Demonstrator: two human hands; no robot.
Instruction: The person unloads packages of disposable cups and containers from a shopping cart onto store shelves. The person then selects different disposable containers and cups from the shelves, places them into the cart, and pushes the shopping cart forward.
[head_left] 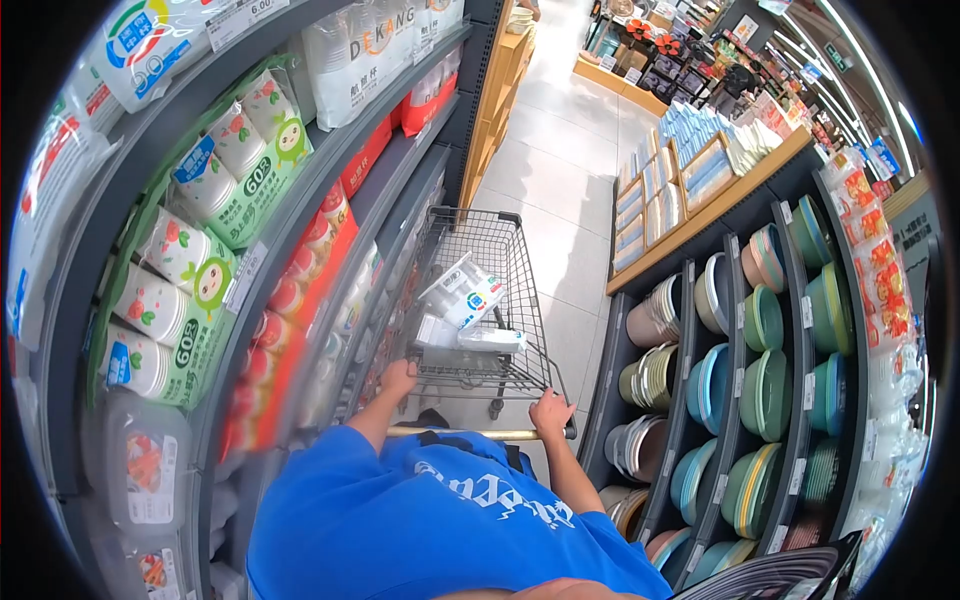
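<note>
In front of my body stands a wire shopping cart. My left hand is closed on the near left corner of its frame, beside the shelves. On the near right corner, my right hand grips the frame with bent fingers. A clear plastic pack of white cups lies tilted in the basket. Below it rests a white box-like pack, with another pale pack to its left. A pale handle bar crosses close to my blue shirt.
Shelves on the left hold bagged paper cups and plastic food containers. Racks of stacked plastic basins line the right side. Ahead, a tiled aisle runs past a wooden display of folded packs.
</note>
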